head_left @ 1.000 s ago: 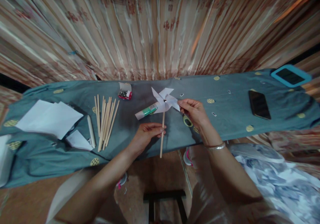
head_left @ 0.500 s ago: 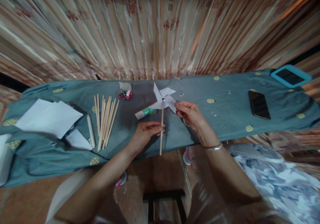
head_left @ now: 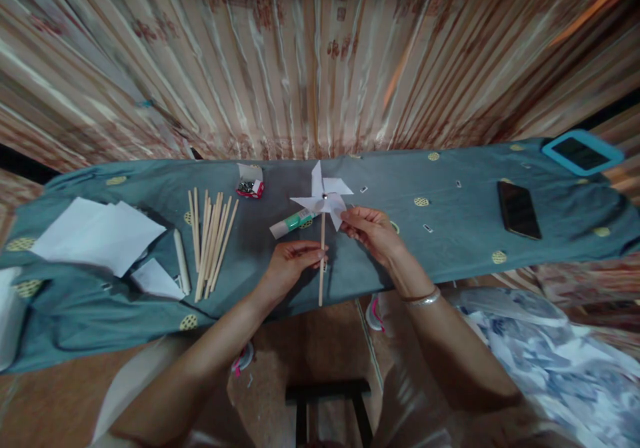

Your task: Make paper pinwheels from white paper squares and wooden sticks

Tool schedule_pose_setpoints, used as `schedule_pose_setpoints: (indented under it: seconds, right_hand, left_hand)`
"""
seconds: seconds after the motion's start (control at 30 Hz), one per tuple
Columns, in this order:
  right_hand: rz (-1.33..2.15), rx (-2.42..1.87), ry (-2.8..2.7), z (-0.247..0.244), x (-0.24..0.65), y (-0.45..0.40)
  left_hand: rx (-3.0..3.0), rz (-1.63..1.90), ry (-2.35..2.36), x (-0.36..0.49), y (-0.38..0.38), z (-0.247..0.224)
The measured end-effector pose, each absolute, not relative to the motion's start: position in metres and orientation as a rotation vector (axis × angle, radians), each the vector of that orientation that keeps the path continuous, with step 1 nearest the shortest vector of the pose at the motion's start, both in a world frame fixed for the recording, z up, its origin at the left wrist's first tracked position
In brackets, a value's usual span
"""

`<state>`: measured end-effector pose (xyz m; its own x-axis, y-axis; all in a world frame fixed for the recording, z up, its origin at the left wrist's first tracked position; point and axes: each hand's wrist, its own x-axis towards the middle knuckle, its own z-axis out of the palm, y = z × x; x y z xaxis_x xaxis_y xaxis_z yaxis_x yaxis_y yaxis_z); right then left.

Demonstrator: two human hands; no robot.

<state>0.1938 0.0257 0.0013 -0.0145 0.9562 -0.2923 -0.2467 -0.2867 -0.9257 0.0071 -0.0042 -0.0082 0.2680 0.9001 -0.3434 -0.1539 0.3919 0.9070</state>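
Note:
A white paper pinwheel (head_left: 325, 197) on a thin wooden stick is held up over the cloth-covered table, a dark pin at its centre. My left hand (head_left: 295, 261) pinches the stick about halfway down, thumb against fingers. At the lower right blade, the fingertips of my right hand (head_left: 370, 229) are pinched on the paper's edge. Behind the pinwheel lies a green and white glue stick (head_left: 293, 223), partly covered by a blade.
To the left lie loose wooden sticks (head_left: 213, 248), a white tapered rod (head_left: 182, 261) and white paper sheets (head_left: 97, 235). A small open box of pins (head_left: 251, 185) stands behind. At right are a phone (head_left: 519, 209) and a blue-framed device (head_left: 583, 153).
The pinwheel's blades have turned, and one now points left. My right hand has shifted slightly left and down with the blade. My left hand keeps its hold on the stick.

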Motion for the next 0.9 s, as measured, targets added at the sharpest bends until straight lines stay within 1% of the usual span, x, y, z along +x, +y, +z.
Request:
schedule_pose_setpoints:
  seconds: [0.53, 0.9]
  right_hand:
    - [1.574, -1.212, -0.85, 0.001, 0.183, 0.023]
    - [1.558, -1.256, -0.906, -0.004, 0.178, 0.021]
  left_hand:
    - [0.878, 0.859, 1.046, 0.008, -0.004, -0.011]
    - [0.873, 0.864, 1.043, 0.008, -0.004, -0.011]
